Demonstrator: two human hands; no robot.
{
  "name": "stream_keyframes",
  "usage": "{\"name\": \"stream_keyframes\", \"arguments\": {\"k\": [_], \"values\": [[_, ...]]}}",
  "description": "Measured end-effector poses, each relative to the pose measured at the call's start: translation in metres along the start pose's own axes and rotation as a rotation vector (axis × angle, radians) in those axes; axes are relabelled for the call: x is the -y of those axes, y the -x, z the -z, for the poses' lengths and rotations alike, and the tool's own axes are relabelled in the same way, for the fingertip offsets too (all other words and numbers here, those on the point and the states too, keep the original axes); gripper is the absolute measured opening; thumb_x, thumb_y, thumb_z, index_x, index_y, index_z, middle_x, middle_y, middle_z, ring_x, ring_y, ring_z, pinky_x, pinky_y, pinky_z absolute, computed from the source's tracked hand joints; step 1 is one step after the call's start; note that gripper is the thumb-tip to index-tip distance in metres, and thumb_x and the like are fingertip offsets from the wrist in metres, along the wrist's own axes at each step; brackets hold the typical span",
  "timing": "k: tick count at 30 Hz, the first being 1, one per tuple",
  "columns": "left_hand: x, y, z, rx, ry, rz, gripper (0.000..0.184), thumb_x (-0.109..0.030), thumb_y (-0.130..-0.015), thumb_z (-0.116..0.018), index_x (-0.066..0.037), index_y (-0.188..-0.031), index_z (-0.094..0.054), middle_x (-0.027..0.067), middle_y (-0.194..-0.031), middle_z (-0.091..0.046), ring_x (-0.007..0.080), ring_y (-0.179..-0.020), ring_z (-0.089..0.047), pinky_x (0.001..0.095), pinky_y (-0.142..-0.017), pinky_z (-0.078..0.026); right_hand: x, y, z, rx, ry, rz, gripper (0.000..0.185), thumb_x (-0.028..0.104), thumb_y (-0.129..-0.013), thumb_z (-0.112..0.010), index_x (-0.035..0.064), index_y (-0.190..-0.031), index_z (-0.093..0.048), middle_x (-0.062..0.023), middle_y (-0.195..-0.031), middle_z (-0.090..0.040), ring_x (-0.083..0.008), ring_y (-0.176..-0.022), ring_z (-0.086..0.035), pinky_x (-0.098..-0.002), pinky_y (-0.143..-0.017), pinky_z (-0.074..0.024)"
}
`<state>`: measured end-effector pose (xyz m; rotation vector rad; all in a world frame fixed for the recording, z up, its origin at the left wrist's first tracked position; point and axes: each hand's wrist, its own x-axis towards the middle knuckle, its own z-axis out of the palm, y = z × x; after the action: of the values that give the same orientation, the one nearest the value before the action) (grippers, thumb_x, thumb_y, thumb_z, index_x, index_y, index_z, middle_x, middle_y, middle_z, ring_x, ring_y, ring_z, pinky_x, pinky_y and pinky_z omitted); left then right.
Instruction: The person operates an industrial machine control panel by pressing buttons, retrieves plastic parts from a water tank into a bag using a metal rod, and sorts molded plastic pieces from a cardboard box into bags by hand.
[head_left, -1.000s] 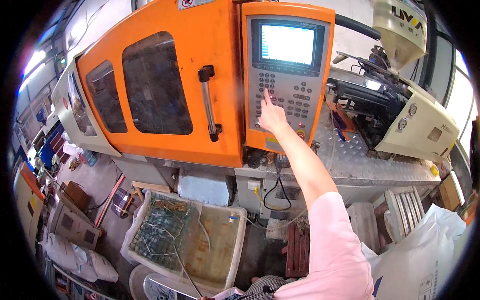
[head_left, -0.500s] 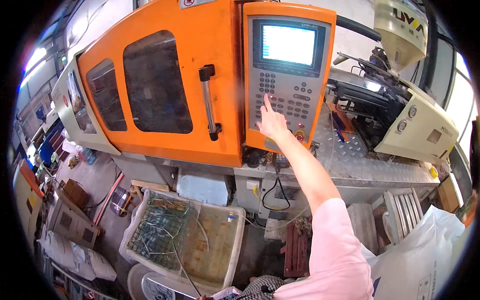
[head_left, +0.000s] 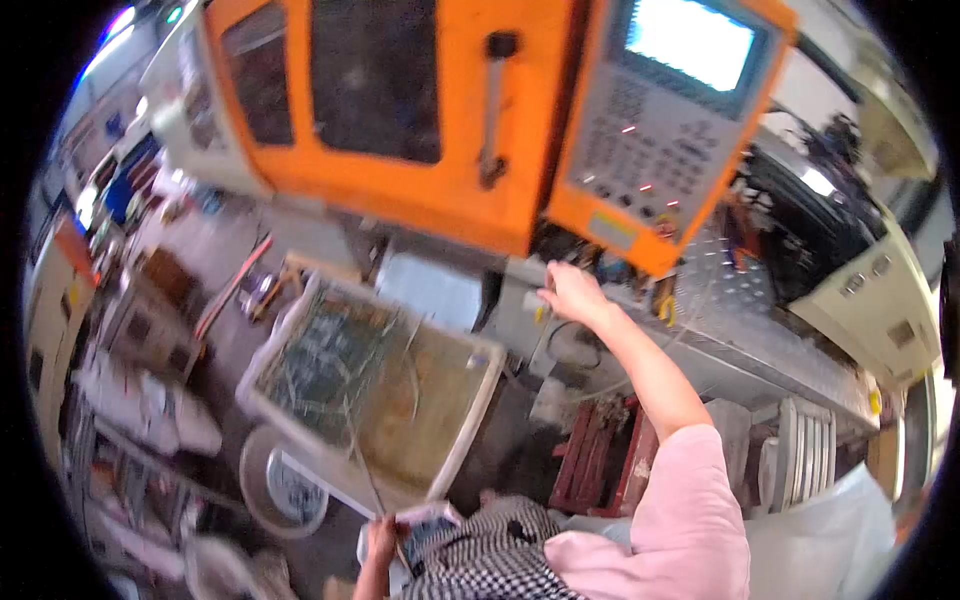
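My right hand is below the keypad panel of the orange machine, clear of its keys. Its fingers are partly bent and blurred, with no object visible between them. Down at the bottom, my left hand is wrapped round a thin rod, which reaches up over the near edge of a white tub. Murky water and a dark grid lie inside the tub. A bright screen tops the panel.
A round bucket stands left of my left hand. Dark red slatted pieces and a pale slatted stand are under the machine bed. White sacks lie at the left, and a metal door handle is on the machine.
My right hand has left the keypad and dropped below the panel. The view has tilted down and turned, bringing my left hand with the rod into sight.
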<state>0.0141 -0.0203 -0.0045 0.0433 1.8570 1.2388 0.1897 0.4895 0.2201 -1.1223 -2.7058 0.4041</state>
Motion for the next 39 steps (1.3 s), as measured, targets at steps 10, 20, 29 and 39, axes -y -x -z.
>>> {"name": "stream_keyframes", "arguments": {"k": [10, 20, 29, 39], "values": [[-0.028, -0.046, -0.078, 0.008, 0.156, 0.071, 0.036, -0.032, -0.09, -0.047, 0.003, -0.087, -0.053, 0.0156, -0.073, -0.063, 0.0213, -0.06, -0.061, 0.0305, -0.054, -0.05, 0.168, 0.173, -0.248, 1.237, -1.058, -0.282, 0.054, 0.037, -0.09, -0.048, 0.0023, -0.127, -0.029, -0.0192, -0.085, -0.061, -0.0225, -0.065, -0.064, -0.0319, -0.057, -0.0535], [-0.034, -0.043, -0.077, -0.031, -0.268, -0.035, 0.048, -0.044, -0.088, -0.048, 0.003, -0.092, -0.053, 0.0144, -0.078, -0.064, 0.0228, -0.072, -0.061, 0.0342, -0.067, -0.048, 0.197, 0.198, -0.293, 1.246, -1.275, -0.33, 0.05, 0.01, -0.087, -0.051, 0.0033, -0.13, -0.026, -0.0097, -0.092, -0.058, -0.0151, -0.072, -0.058, -0.0261, -0.054, -0.0488], [0.061, 0.004, 0.009, -0.035, -0.466, 0.004, 0.031, -0.031, -0.083, -0.056, -0.001, -0.09, -0.057, 0.0189, -0.083, -0.062, 0.0335, -0.081, -0.061, 0.041, -0.072, -0.047, 0.148, 0.174, -0.409, 0.734, -0.433, 0.029, 0.045, 0.02, -0.084, -0.05, 0.0059, -0.125, -0.038, -0.0283, -0.089, -0.059, -0.044, -0.087, -0.056, -0.0501, -0.074, -0.0451], [0.181, 0.15, 0.095, -0.306, -0.439, 0.515, 0.027, -0.026, -0.081, -0.058, 0.0, -0.09, -0.061, 0.0086, -0.074, -0.065, 0.0173, -0.067, -0.062, 0.032, -0.061, -0.049, 0.135, 0.154, -0.505, 0.784, -0.104, 0.027, 0.047, 0.019, -0.089, -0.045, 0.0095, -0.131, -0.027, -0.0248, -0.101, -0.057, -0.041, -0.092, -0.056, -0.0491, -0.078, -0.0447]]}}
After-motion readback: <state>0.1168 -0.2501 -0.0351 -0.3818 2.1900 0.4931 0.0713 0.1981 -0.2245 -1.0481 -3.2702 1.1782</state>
